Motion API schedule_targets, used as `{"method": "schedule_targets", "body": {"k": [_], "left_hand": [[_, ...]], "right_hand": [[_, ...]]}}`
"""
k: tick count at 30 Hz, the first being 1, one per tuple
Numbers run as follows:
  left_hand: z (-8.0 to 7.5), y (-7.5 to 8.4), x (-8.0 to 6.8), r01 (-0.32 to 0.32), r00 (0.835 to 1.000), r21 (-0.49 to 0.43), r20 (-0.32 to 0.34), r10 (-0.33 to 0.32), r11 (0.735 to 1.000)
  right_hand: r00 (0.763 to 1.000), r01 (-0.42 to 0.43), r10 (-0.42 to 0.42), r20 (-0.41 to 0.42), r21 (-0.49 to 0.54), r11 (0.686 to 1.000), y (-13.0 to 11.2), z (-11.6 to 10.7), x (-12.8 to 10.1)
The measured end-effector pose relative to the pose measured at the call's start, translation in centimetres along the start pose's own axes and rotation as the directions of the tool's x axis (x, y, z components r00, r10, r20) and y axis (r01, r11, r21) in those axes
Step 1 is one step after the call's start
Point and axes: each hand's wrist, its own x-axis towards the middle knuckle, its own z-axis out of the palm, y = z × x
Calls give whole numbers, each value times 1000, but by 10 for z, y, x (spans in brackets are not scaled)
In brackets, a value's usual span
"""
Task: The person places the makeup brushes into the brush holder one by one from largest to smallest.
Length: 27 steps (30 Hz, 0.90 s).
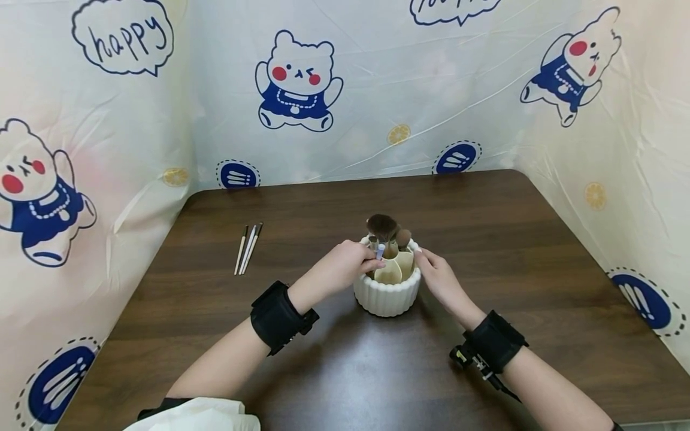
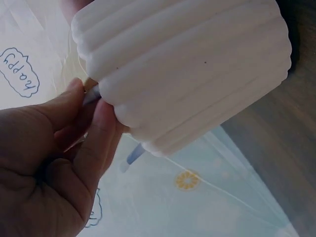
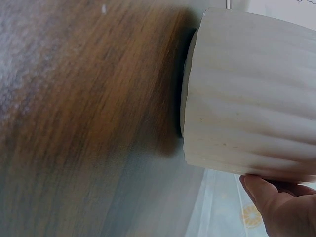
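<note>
Brush holder (image 1: 387,294) between both hands

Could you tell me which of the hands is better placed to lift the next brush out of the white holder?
Left: the left hand already pinches a brush handle at the holder rim; the right hand only steadies the side.

- A dark wood-grain tabletop (image 1: 485,227) fills the middle of the view.
- Three thin brushes (image 1: 248,248) lie together at about ten o'clock on it.
- A curtain (image 1: 431,78) printed with cartoon bears (image 1: 298,81) and a "happy" bubble (image 1: 124,37) closes off nine, twelve and three o'clock.
</note>
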Motion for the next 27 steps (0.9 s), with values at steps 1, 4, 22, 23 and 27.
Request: {"method": "schedule_targets", "body": {"k": [1,4,22,23,27], "left_hand": [[0,0,0,-1,1000,3,-4,1,1000],[1,1,0,37,999,-32,-25,-38,999],[6,1,-2,79,985,-115,-144,-95,990],[6,1,-2,78,985,-113,-146,-94,991],[6,2,-2,82,986,-113,-138,-97,990]], "right_hand": [[1000,0,0,-1,0,1000,0,0,0],[1000,-3,3,-1,-2,1000,0,0,0],[1000,-8,8,0,0,1000,-1,-1,-1],[1000,-9,9,-2,1,1000,-1,-1,0],[1000,-9,9,-10,2,1000,0,0,1]]}}
